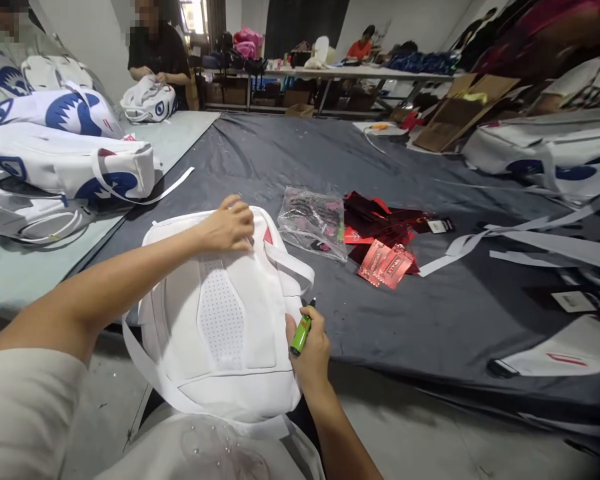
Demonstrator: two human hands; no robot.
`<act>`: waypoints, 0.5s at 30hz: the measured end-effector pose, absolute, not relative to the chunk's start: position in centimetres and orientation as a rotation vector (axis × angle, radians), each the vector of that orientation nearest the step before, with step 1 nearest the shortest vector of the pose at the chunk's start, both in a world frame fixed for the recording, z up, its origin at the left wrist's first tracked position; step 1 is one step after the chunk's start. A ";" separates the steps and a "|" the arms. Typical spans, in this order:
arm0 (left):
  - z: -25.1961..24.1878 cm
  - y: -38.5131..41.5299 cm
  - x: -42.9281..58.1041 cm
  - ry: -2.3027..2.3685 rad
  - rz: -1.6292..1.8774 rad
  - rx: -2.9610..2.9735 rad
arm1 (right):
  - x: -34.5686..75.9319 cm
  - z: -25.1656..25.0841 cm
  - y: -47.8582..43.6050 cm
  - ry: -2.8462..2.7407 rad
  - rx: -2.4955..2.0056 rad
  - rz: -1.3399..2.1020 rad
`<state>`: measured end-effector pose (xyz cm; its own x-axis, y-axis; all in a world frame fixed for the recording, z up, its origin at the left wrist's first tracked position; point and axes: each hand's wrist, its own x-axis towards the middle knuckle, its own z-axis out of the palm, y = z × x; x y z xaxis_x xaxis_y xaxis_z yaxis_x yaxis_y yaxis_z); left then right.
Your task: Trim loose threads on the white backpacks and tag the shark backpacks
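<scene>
A white backpack (180, 313) lies at the table's near edge, its dotted padded panel (223, 317) facing up and one strap (143, 357) hanging toward my lap. My left hand (230, 227) rests on the upper part of the bag with bent fingers; what the fingertips grip, if anything, is hidden. At the bag's right side, my right hand (313, 343) is closed around a green marker pen (303, 330) whose dark tip points away from me. A white strap loop (293, 267) stands up from the bag near that hand.
White bags with blue prints (65, 163) are piled on the left. Beyond my bag lie a clear plastic pouch (313, 223), red packets (387, 263) and white straps (460, 247). More white bags (545, 153) sit at right. A person in black (160, 53) handles another bag.
</scene>
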<state>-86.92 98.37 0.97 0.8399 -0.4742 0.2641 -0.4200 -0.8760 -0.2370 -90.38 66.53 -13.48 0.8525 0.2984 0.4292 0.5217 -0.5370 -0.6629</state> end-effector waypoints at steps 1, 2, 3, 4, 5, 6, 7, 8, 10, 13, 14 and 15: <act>0.9 98.7 -86.7 0.644 -0.533 -2.858 | -90.4 -13.4 66.5 -0.592 -2.179 -0.315; 0.7 98.7 -86.6 0.590 -0.574 -2.866 | -90.5 -13.2 66.5 -0.592 -2.187 -0.299; 0.4 98.4 -86.6 0.555 -0.591 -2.874 | -90.6 -13.2 66.5 -0.593 -2.195 -0.287; 0.1 97.9 -86.8 0.549 -0.592 -2.883 | -90.6 -13.1 66.5 -0.590 -2.204 -0.282; -0.1 97.2 -87.1 0.576 -0.578 -2.898 | -90.7 -13.0 66.6 -0.587 -2.214 -0.282; -0.4 96.5 -87.5 0.630 -0.555 -2.918 | -90.7 -12.9 66.6 -0.585 -2.224 -0.286; -0.6 95.6 -88.0 0.693 -0.525 -2.941 | -90.7 -12.7 66.6 -0.586 -2.236 -0.297; -0.8 94.9 -88.6 0.750 -0.488 -2.965 | -90.6 -12.4 66.6 -0.589 -2.248 -0.318; -1.0 93.6 -89.6 0.805 -0.419 -3.003 | -90.5 -11.4 66.4 -0.589 -2.259 -0.405; -1.2 92.4 -90.5 0.723 -0.379 -3.029 | -90.4 -9.1 66.1 -0.521 -2.132 -0.534; -1.4 92.2 -90.6 0.680 -0.382 -3.035 | -90.4 -8.2 66.1 -0.508 -2.046 -0.514; -1.6 92.0 -90.7 0.641 -0.394 -3.048 | -90.5 -7.4 66.3 -0.513 -1.955 -0.453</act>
<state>-90.67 92.03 -1.60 0.8852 -0.3967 0.2431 -0.3961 -0.9166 -0.0535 -90.48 66.29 -7.37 0.8385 0.1539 0.5227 0.5377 -0.3891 -0.7480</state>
